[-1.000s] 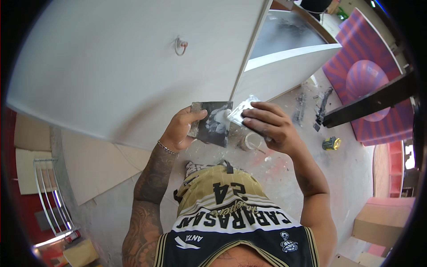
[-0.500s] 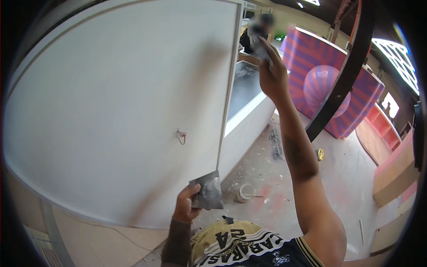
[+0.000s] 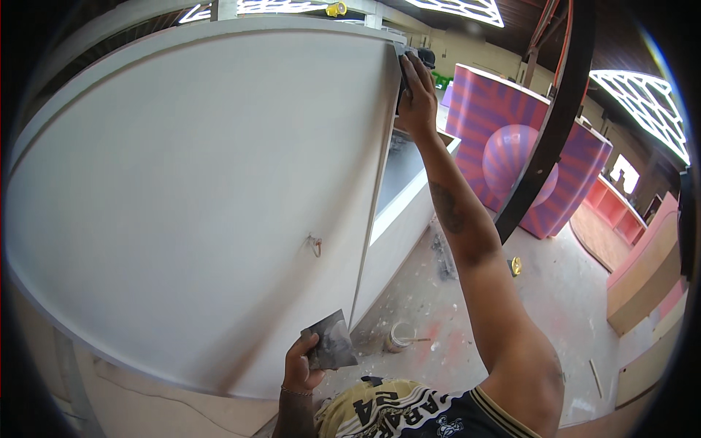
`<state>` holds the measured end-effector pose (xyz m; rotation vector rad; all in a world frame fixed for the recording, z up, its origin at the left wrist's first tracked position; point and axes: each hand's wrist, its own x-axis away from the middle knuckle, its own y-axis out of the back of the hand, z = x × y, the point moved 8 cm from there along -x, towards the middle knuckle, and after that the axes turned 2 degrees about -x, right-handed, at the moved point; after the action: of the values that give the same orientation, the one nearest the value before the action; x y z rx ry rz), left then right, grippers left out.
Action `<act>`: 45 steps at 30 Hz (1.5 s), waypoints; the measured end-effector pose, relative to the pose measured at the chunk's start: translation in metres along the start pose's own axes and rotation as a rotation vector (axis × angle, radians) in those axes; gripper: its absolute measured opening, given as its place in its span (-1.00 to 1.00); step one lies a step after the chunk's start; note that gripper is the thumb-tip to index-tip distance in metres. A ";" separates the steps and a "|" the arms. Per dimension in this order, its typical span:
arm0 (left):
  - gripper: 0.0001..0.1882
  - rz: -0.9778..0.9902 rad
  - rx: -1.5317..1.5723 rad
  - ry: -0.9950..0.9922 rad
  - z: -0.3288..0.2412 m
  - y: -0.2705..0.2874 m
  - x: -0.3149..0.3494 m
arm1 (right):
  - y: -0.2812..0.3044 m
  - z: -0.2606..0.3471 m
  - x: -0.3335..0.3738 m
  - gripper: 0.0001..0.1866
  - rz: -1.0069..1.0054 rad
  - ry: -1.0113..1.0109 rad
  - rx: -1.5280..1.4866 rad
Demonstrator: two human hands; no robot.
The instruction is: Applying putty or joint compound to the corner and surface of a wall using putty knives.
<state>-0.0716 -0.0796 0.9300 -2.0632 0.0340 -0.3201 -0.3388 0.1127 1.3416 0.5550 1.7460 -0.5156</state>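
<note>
A large white panel [image 3: 197,197] fills the left side, with a short reddish wire [image 3: 316,247] sticking out of it. Low in front of it, my left hand [image 3: 298,369] grips a flat grey square plate [image 3: 332,342] smeared with whitish paste, thumb across its face. My right hand [image 3: 418,98] is stretched up to the panel's upper right edge. Its fingers are pressed around a thin flat grey piece [image 3: 399,50], mostly covered by the hand, lying against that edge; its exact kind cannot be made out.
A bucket [image 3: 398,337] with a stick stands on the spattered floor [image 3: 467,343]. Beyond are a white-edged counter [image 3: 405,193], a pink and purple striped block [image 3: 467,109] and a dark slanting post [image 3: 544,139]. Another person's dark cap [image 3: 426,57] shows behind my right hand.
My right hand has come left onto the panel's upper edge with the grey piece. My left hand still holds the plate, turned slightly. The view has tilted up, showing the panel's top.
</note>
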 end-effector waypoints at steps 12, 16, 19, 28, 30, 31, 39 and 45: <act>-0.66 -0.004 -0.053 -0.012 0.003 0.002 -0.007 | -0.007 -0.025 0.035 -0.23 0.187 -0.038 0.470; -0.65 0.031 -0.047 0.056 0.007 0.002 -0.006 | 0.022 -0.009 0.067 -0.26 0.205 -0.227 0.593; -0.63 0.058 -0.041 0.084 0.011 0.004 -0.010 | 0.030 0.029 0.044 -0.29 0.236 -0.092 0.561; -0.62 0.017 -0.063 0.137 0.013 -0.002 -0.012 | 0.015 0.042 -0.009 -0.43 0.239 0.091 0.695; -0.67 0.035 -0.048 0.170 0.013 -0.004 -0.011 | 0.013 0.039 -0.009 -0.44 0.247 0.099 0.705; -0.66 0.039 -0.049 0.163 0.011 -0.004 -0.009 | 0.012 0.039 -0.009 -0.43 0.253 0.103 0.721; -0.67 0.007 -0.049 0.154 0.004 0.020 -0.009 | -0.003 0.042 -0.014 -0.41 0.283 0.039 0.918; -0.66 -0.008 -0.035 0.161 0.002 0.029 -0.009 | -0.015 0.049 -0.017 -0.46 0.342 0.125 0.990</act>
<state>-0.0769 -0.0913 0.9020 -2.0687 0.1304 -0.4932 -0.3072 0.0694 1.3477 1.5677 1.3719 -1.1094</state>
